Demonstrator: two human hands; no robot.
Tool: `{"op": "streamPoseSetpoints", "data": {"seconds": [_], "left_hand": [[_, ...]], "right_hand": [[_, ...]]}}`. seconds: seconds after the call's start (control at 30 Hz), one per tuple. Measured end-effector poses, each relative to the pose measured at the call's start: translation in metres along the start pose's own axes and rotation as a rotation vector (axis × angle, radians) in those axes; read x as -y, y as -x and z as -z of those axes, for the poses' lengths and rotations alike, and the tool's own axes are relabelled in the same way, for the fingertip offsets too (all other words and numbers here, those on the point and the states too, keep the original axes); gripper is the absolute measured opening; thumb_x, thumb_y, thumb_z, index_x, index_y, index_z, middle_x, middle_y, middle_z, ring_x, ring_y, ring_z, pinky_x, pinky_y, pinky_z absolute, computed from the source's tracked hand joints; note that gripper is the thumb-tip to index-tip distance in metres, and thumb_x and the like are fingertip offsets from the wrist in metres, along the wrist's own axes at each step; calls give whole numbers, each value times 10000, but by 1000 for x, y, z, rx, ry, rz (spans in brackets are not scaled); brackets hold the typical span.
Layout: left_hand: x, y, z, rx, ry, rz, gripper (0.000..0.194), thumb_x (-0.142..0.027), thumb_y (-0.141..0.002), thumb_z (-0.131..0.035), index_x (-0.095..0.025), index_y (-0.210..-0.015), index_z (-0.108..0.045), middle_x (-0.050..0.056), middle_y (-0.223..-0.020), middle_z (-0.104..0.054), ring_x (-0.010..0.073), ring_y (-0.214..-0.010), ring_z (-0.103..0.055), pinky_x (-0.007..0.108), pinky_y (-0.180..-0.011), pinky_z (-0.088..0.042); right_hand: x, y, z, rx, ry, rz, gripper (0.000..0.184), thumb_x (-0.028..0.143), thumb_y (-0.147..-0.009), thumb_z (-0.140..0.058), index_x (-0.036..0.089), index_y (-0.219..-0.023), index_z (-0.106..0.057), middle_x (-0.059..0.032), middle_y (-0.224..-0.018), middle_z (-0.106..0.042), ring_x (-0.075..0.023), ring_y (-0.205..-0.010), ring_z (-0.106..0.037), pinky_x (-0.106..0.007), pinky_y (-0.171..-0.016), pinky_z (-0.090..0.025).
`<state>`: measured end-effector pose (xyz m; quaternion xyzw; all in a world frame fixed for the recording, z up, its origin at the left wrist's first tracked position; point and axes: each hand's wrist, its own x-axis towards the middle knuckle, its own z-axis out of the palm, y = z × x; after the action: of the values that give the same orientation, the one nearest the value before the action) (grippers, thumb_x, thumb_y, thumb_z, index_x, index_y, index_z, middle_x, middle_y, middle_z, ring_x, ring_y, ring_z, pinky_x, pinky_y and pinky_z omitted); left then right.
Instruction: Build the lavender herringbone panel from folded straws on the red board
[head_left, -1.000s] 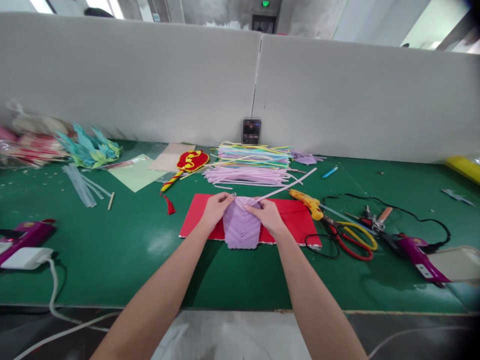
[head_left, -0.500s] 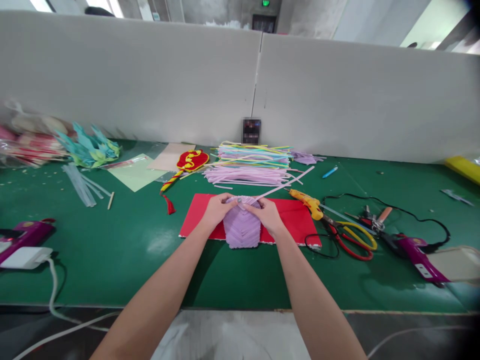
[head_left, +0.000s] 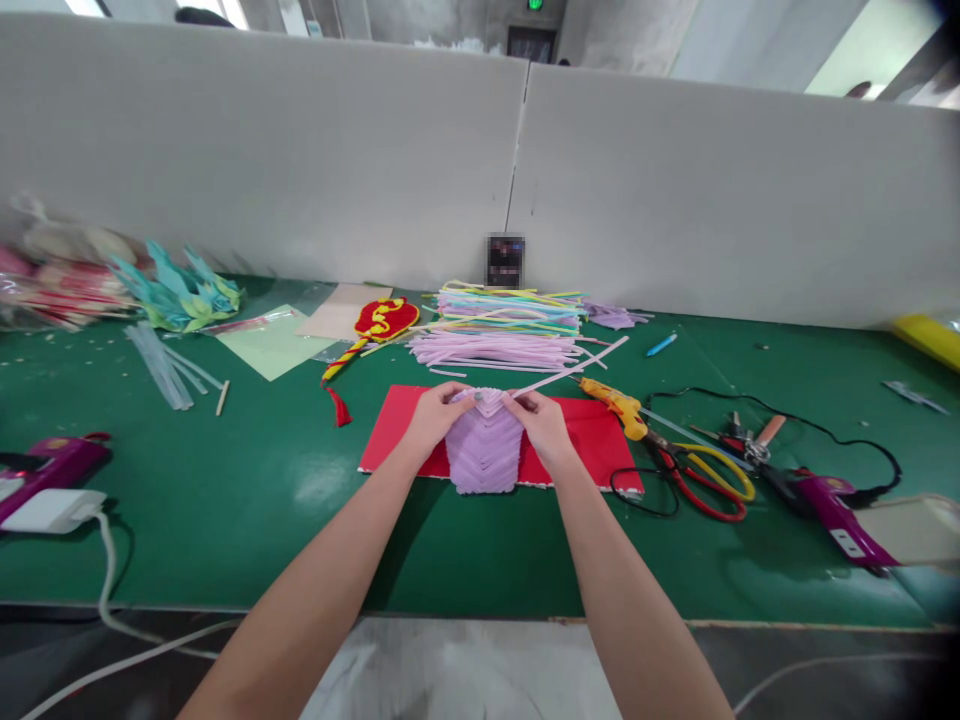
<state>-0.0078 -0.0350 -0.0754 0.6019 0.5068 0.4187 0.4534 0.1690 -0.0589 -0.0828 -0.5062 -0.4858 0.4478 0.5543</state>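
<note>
A lilac panel of pipe cleaners [head_left: 484, 458], laid in a V pattern, is held in front of the red board [head_left: 589, 445]. My left hand [head_left: 435, 415] pinches its upper left edge, with the thumb on the front. At the upper right edge my right hand [head_left: 541, 422] is closed on a lilac pipe cleaner [head_left: 574, 369], whose loose end sticks out up and to the right. The fingers behind the panel are hidden.
Bundled pipe cleaners [head_left: 495, 352] lie behind the board. A red and yellow fan-shaped ornament [head_left: 386, 318] is left of them. To the right are a yellow glue gun [head_left: 615, 402], scissors [head_left: 709, 480], keys [head_left: 742, 440], a black cord and a purple power strip [head_left: 844, 520].
My right hand's thumb and fingers have shifted slightly to the right, off the panel's top middle toward its edge. My left hand keeps its grip.
</note>
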Motion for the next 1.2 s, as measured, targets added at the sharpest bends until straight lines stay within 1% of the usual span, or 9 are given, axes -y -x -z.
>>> {"op": "streamPoseSetpoints", "data": {"seconds": [0.1,0.23,0.53,0.7,0.77,0.9,1.0,1.07,1.2], "left_hand": [[-5,3,-1,30,7,13,416,-368,-638,-676,-168,-1000,-634,55,-1012,-673,213,-897,-609,286,-755,-473],[-11,7,-2,103,11,93,435,-411,-603,-718,-144,-944,-672,79,-927,-705,242,-837,-637,320,-712,-496],[-14,10,-3,79,-21,135,396,-421,-623,-707,-141,-902,-683,76,-889,-715,230,-782,-650,301,-655,-500],[-9,6,-1,62,-81,68,337,-433,-718,-615,-147,-884,-679,79,-905,-705,236,-827,-635,305,-676,-492],[-7,4,0,15,-113,12,291,-373,-769,-564,-150,-931,-659,80,-952,-687,221,-863,-621,312,-736,-482],[-6,6,1,-87,-203,-117,240,-233,-757,-587,-179,-986,-632,69,-1035,-623,205,-958,-571,337,-883,-426],[-7,11,-2,-157,-419,-318,169,-197,-787,-564,-193,-937,-643,64,-1023,-582,203,-1000,-523,343,-913,-400],[-7,14,-7,-135,-543,-416,135,-177,-804,-547,-186,-899,-643,57,-957,-581,195,-955,-526,331,-869,-421],[-6,18,-18,-59,-636,-459,110,-168,-805,-556,-196,-887,-624,38,-944,-579,188,-926,-524,328,-841,-427]], "right_hand": [[1,0,-1,-43,-10,24,291,430,-661,-664,164,-777,-661,-38,-772,-683,-174,-751,-599,-289,-704,-453],[2,1,-3,-54,-27,40,298,443,-666,-657,166,-775,-648,-39,-787,-679,-171,-765,-600,-287,-718,-458],[3,3,-4,-24,13,44,367,490,-679,-620,164,-846,-652,-49,-817,-683,-179,-790,-607,-287,-718,-467],[-2,0,-1,-36,118,39,359,473,-698,-602,167,-880,-643,-48,-819,-682,-180,-790,-616,-278,-702,-470],[-3,0,0,-46,192,31,338,465,-696,-602,168,-851,-647,-49,-803,-684,-186,-784,-620,-279,-701,-469],[6,7,4,-133,396,15,326,487,-730,-555,180,-780,-651,-70,-768,-682,-203,-753,-614,-315,-734,-446],[22,13,19,-221,545,16,351,507,-759,-506,188,-778,-651,-99,-811,-677,-230,-789,-595,-354,-786,-414],[33,13,41,-294,649,34,342,476,-769,-499,174,-824,-649,-126,-899,-663,-252,-860,-573,-378,-830,-384],[44,6,99,-481,1135,28,319,390,-808,-428,151,-836,-638,-134,-856,-639,-247,-819,-567,-359,-757,-404]]}}
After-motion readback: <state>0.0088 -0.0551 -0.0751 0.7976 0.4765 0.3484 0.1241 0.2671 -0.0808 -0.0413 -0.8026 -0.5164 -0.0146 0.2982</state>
